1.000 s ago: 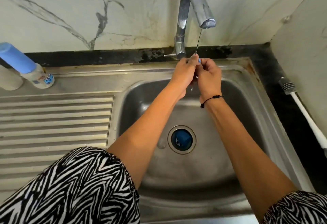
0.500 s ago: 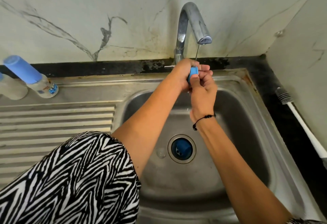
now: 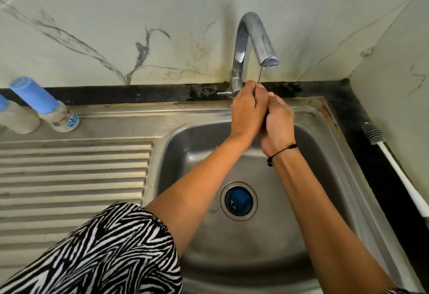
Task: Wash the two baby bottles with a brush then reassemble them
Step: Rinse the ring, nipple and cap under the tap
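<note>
A: Why are both hands bunching up under the tap?

B: I'd say they are rinsing a small part in the thin stream. The left hand and right hand are pressing together at the upper middle of the frame, fingers curling inward around something between them. It is hidden, so I cannot tell what they are pinching.

A: And the bottles?

B: One bottle is standing at the upper left on the counter, blue cap on; a second bottle is sitting just beside it at the frame's edge. Likely parked there to keep them clear of the splash.

A: The brush?

B: The brush is lying along the right edge, bristles pointing up-frame, well apart from the hands.

A: Anything in the sink?

B: Only something blue sitting in the drain; the basin is holding no pooled water that I can see.
</note>
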Demonstrator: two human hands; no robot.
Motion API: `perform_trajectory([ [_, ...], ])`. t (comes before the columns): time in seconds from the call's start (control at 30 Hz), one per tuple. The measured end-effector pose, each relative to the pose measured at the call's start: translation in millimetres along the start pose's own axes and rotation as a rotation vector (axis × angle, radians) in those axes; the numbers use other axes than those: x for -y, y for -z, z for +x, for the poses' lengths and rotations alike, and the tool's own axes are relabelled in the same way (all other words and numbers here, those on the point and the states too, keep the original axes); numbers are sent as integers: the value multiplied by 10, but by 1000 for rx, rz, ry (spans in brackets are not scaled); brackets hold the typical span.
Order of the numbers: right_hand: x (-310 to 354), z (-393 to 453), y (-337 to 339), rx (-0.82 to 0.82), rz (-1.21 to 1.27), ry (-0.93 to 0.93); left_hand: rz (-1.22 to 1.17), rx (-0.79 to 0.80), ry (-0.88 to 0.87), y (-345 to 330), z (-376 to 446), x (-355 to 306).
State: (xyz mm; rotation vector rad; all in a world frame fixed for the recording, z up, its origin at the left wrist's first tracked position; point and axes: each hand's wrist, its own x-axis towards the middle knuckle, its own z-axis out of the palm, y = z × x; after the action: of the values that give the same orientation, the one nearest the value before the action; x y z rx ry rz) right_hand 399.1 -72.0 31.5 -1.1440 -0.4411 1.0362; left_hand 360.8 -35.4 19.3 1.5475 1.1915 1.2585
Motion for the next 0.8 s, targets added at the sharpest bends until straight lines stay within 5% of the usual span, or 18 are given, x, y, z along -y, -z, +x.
perform_trajectory([
  [0.23,-29,-25,185,173,-309,399,-293,284,716,54,335,-314],
  [0.33,-91,-39,222,143,-334,451,-350,408,853,101,392,-336],
  [0.43,-55,-103,116,38,-143,324,-384,295,710,42,282,-328],
  [0.53,70,-53,40,-12,23,69,-375,102,284,17,53,-221],
  [0.63,230,27,-8,-62,48,-99,-131,264,-62,72,-117,-13],
  [0.7,292,42,-39,-74,25,-118,-29,344,-144,109,-184,87],
  [0.8,259,23,-67,21,20,-129,82,231,-156,134,-138,143],
])
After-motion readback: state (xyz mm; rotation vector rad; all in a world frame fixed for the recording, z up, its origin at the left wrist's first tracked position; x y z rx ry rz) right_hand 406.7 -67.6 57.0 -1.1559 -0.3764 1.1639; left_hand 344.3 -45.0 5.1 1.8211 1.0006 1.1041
